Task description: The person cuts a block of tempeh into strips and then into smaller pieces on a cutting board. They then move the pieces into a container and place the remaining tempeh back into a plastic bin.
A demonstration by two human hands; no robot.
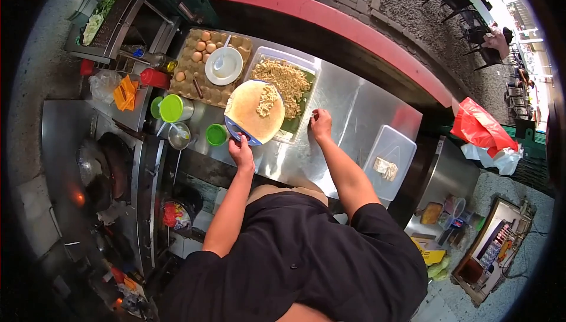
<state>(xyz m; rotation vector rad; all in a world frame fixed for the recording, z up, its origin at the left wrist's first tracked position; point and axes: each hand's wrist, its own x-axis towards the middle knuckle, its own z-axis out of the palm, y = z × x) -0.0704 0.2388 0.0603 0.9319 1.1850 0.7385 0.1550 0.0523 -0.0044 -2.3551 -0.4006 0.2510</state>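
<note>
**Plate part-loaded, tub still nearly full**

Your left hand [242,152] grips the near rim of a round plate [254,113], fingers closed on its blue edge, holding it tilted over the near-left corner of the clear plastic tub [283,86]. A small heap of pale noodle-like strips [266,101] already sits on the plate, towards the tub; the rest of the plate face is bare, smooth and tan. Most of the same strips are still in the tub, lying on a green leaf liner, so loading looks early.

Your right hand [321,124] is at the tub's near-right corner, fingers curled and pinched. Whether it holds any strips, you cannot tell at this size.

The tub stands on a shiny steel counter [354,116]. Left of the tub: a cardboard egg tray [194,77] with brown eggs and a white bowl with a spoon on top. Left of the plate: a steel cup with a lime-green lid [172,108] and a small green cup [216,134]. Right of the tub, well apart, lies a flat clear lid [389,160]. Far left of the tub, a dark wok [109,172].
</note>
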